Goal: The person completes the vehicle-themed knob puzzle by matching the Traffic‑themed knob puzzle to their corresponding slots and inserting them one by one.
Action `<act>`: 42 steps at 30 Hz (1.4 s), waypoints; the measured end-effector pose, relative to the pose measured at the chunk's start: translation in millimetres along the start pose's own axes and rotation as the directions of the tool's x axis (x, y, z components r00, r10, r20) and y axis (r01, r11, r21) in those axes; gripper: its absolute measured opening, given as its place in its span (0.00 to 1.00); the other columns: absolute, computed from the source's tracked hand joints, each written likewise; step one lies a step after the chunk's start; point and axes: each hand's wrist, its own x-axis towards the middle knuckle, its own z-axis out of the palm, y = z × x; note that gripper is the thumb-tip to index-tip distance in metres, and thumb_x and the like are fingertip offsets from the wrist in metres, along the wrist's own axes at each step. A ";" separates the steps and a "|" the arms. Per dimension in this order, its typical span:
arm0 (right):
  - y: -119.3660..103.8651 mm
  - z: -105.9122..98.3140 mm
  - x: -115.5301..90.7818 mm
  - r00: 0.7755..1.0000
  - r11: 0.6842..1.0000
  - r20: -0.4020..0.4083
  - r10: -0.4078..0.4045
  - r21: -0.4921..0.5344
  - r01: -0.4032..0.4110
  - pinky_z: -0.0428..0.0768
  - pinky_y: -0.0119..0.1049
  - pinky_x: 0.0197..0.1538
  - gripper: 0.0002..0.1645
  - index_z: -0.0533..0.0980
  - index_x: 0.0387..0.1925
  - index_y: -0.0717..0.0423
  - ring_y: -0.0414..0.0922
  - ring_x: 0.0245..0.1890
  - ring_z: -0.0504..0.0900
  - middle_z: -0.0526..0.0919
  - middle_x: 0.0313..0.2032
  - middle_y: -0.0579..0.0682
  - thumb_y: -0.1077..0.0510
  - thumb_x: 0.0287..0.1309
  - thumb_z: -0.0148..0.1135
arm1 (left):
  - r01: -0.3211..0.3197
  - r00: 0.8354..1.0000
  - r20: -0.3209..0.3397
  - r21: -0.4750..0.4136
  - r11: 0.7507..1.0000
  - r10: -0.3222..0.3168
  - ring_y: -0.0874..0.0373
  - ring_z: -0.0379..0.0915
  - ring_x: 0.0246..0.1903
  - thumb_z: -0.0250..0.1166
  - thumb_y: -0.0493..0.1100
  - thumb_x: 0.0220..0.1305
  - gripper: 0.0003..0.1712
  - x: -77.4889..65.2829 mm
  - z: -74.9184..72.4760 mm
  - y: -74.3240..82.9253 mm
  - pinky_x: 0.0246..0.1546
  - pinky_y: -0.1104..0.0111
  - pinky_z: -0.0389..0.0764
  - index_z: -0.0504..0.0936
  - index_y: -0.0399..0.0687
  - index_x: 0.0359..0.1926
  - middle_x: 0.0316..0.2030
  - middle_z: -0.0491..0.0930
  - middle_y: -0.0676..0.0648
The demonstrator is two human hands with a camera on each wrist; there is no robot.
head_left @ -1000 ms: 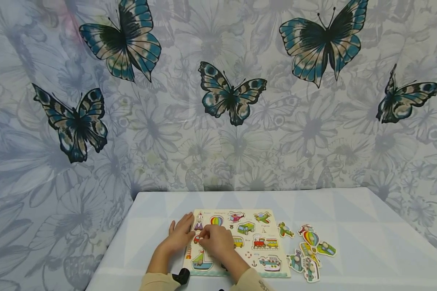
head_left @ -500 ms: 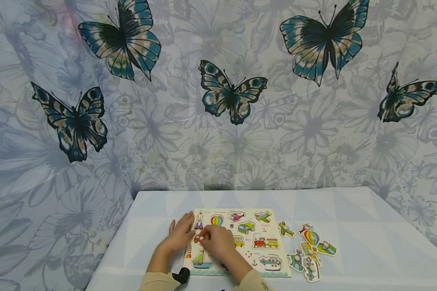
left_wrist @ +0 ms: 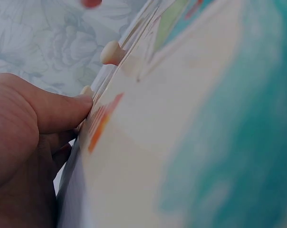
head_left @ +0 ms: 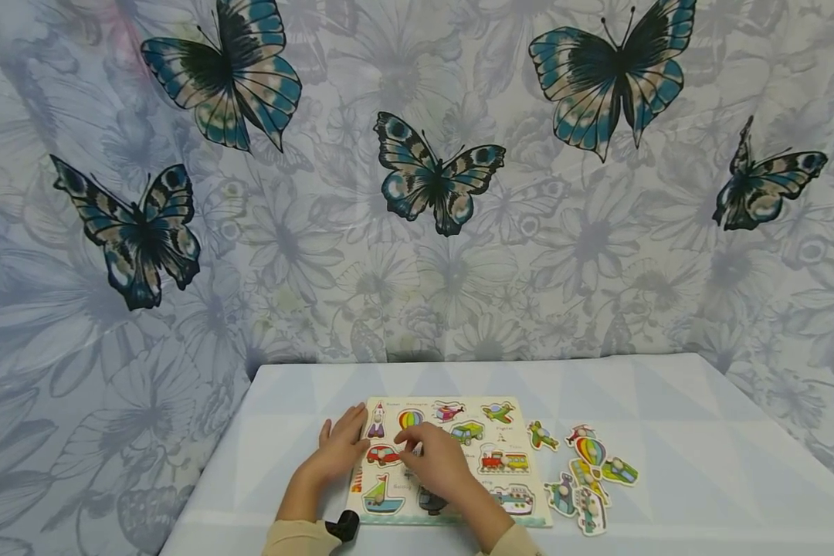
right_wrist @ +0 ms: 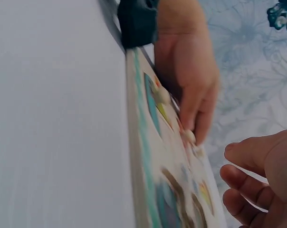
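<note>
A wooden peg puzzle board (head_left: 406,510) with vehicle pictures lies on the table. My left hand (head_left: 337,452) rests along its left edge; in the left wrist view the thumb (left_wrist: 65,111) touches the board's rim. A red car piece (head_left: 383,455) sits in the board near that thumb, its knob (right_wrist: 188,137) visible in the right wrist view. Just right of the car, my right hand (head_left: 438,463) hovers over the board, fingers loosely bent and apart, holding nothing. A sailboat (head_left: 382,498) and a rocket (head_left: 377,421) show on the board's left side.
Several loose pieces lie right of the board: a green plane (head_left: 543,435), a hot-air balloon (head_left: 590,452), a green vehicle (head_left: 620,471) and others overlapping. A black strap-like object (head_left: 343,527) is at the left wrist. A butterfly-patterned backdrop (head_left: 445,309) stands behind the table.
My right hand has let go of the red car piece and drawn back to the right, uncovering it. My left hand has stayed at the board's edge.
</note>
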 end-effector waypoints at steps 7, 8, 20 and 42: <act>28.0 -47.0 -18.5 0.992 0.998 -0.114 0.061 0.008 -0.060 0.69 0.27 0.24 0.08 0.85 0.42 0.47 0.33 0.22 0.68 0.80 0.32 0.40 0.59 0.60 0.68 | 0.012 1.000 -0.006 0.000 1.000 -0.012 0.36 0.41 0.78 0.58 0.37 0.69 0.36 -2.7 -1.9 0.9 0.73 0.36 0.28 0.58 0.35 0.75 0.78 0.53 0.37; 32.9 -54.8 -21.6 0.987 0.997 -0.138 0.078 0.007 -0.078 0.69 0.28 0.24 0.08 0.85 0.41 0.46 0.34 0.22 0.68 0.80 0.33 0.40 0.60 0.60 0.68 | 0.005 1.000 -0.009 0.000 1.000 -0.005 0.36 0.41 0.78 0.58 0.37 0.69 0.36 -2.9 -2.5 0.8 0.73 0.36 0.28 0.59 0.34 0.75 0.77 0.53 0.36; 115.1 -167.2 -77.7 0.902 0.914 -0.280 0.329 -0.148 -0.379 0.67 0.33 0.27 0.13 0.85 0.47 0.52 0.41 0.28 0.71 0.82 0.38 0.50 0.55 0.61 0.67 | -0.025 0.999 -0.038 0.043 0.999 0.026 0.37 0.48 0.77 0.61 0.37 0.68 0.31 -2.7 -1.7 4.5 0.74 0.34 0.36 0.69 0.41 0.71 0.76 0.60 0.40; 182.9 -187.3 -97.9 0.834 0.815 -0.259 0.487 -0.209 -0.541 0.70 0.67 0.49 0.28 0.85 0.51 0.47 0.72 0.60 0.68 0.75 0.61 0.63 0.35 0.56 0.67 | 0.063 0.994 -0.092 0.069 0.996 -0.056 0.34 0.45 0.77 0.65 0.46 0.67 0.30 -7.9 3.1 3.0 0.71 0.32 0.29 0.73 0.50 0.69 0.75 0.61 0.39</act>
